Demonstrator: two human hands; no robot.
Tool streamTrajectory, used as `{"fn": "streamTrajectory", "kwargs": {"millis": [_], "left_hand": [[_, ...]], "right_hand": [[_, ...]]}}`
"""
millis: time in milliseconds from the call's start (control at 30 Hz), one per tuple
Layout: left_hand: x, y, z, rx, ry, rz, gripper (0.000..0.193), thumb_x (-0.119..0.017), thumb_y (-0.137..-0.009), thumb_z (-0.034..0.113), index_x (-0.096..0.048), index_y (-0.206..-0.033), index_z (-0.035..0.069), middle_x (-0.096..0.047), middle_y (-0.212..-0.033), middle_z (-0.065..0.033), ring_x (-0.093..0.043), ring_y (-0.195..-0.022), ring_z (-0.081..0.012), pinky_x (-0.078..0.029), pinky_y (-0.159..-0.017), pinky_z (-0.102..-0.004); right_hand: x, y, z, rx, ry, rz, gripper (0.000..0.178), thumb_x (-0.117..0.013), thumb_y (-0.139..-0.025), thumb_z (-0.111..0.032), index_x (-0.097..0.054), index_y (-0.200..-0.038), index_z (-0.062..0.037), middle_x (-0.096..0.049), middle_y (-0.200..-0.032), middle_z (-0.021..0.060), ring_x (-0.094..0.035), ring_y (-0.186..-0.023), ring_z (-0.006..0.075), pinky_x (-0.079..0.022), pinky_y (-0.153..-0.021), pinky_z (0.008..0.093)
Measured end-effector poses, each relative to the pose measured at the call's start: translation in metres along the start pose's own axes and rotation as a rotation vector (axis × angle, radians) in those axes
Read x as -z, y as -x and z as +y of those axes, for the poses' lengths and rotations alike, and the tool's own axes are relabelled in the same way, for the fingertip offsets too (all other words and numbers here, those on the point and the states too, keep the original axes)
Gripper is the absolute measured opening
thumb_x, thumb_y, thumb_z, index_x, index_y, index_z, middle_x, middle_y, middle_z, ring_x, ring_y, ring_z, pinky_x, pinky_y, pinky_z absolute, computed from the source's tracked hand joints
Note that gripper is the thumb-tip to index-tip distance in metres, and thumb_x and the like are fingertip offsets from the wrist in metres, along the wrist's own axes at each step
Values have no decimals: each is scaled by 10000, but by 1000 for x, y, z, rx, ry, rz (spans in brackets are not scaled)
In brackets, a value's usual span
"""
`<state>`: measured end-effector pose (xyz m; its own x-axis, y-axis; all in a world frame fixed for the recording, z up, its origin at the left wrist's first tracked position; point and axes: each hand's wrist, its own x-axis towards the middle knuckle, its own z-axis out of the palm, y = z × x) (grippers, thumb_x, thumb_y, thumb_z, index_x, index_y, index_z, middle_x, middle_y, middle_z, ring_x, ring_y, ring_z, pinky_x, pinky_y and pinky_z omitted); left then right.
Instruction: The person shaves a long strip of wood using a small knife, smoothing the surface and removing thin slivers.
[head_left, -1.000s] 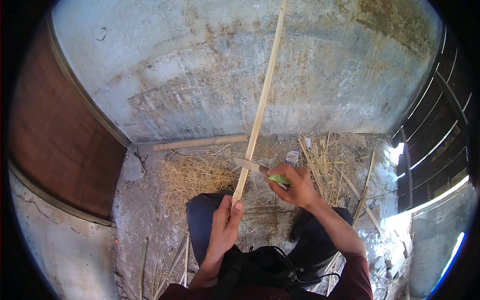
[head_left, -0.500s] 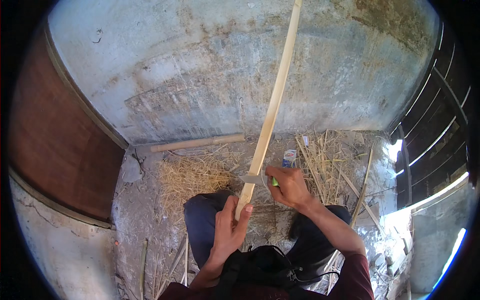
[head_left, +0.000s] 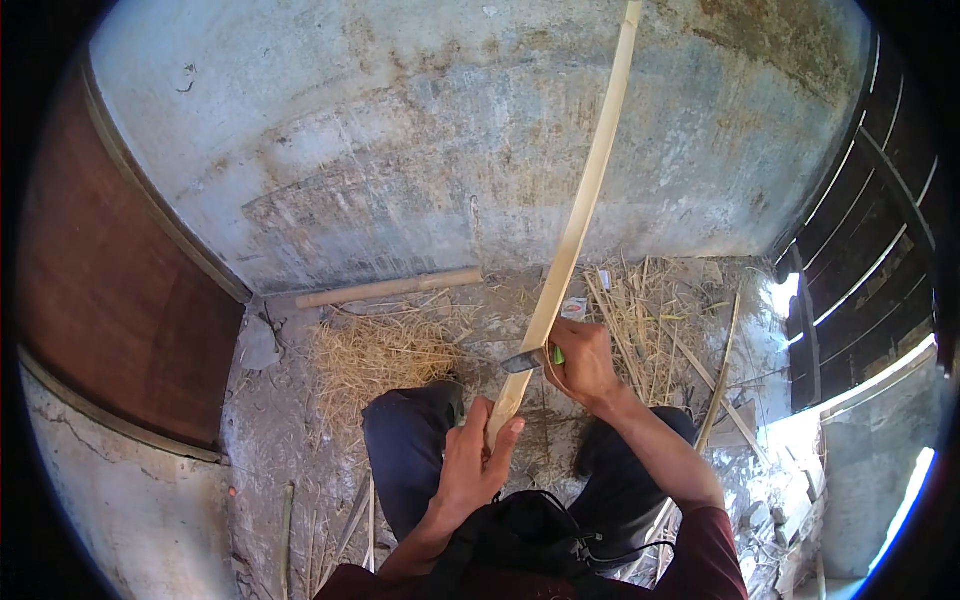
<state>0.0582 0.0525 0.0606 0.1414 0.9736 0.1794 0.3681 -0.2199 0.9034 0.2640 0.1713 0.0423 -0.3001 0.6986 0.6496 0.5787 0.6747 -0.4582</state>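
A long, pale bamboo strip [head_left: 583, 205] slants up and away from me, its far end in front of the wall. My left hand [head_left: 472, 465] is closed around its near end, thumb along the right side. In my right hand [head_left: 586, 368] is a knife [head_left: 520, 362] with a green handle, mostly covered by my fingers. Its blade lies across the strip, a short way above my left hand. A thin curl or sliver seems to stand beside the blade near my right fingers.
Straw-like shavings [head_left: 380, 352] are heaped on the floor at left, behind them a bamboo pole [head_left: 390, 288] by the wall [head_left: 400, 150]. Thin strips [head_left: 640, 330] and a small packet [head_left: 573, 309] lie at right. A brown door panel [head_left: 120, 270] stands left, dark slats [head_left: 870, 240] right.
The bamboo strip's far end has swung to the right. Both hands have shifted slightly right, and the knife blade has turned, now showing a darker face.
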Motion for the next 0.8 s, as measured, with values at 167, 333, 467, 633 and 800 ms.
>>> {"fn": "streamTrajectory", "kwargs": {"millis": [167,333,467,633,800], "left_hand": [[2,2,1,51,-3,-17,287,-668,-1099,238,-505,-1029,13,-565,-634,-107,-558,-501,-126,-406,-479,-334],[3,5,-6,25,6,-9,285,-659,-1102,234,-497,-1019,15,-566,-629,-113,-574,-495,-160,-407,-477,-343],[3,5,-10,12,22,2,285,-651,-1105,237,-491,-1012,20,-567,-631,-120,-582,-500,-173,-408,-481,-355],[7,4,-13,29,24,-20,295,-644,-1108,251,-493,-1002,21,-531,-615,-108,-541,-481,-184,-382,-481,-368],[7,16,-20,38,68,-27,293,-644,-1108,250,-502,-987,24,-501,-604,-96,-505,-465,-186,-356,-474,-366]], "right_hand": [[-4,-7,5,-6,24,20,142,-747,-808,-50,-697,-940,-36,-690,-830,138,-696,-696,389,-540,-601,465],[-6,-11,4,19,41,43,204,-751,-772,-54,-703,-970,-51,-685,-819,135,-694,-683,388,-537,-595,473],[-10,-10,6,0,73,35,291,-762,-726,-60,-708,-1012,-67,-688,-825,128,-694,-677,387,-536,-593,483],[-9,-18,12,15,117,74,255,-747,-744,-68,-697,-994,-71,-688,-805,135,-695,-678,387,-533,-588,483],[19,-40,45,-97,251,205,127,-660,-805,-33,-650,-929,-60,-684,-760,187,-690,-693,416,-535,-629,499]]}}
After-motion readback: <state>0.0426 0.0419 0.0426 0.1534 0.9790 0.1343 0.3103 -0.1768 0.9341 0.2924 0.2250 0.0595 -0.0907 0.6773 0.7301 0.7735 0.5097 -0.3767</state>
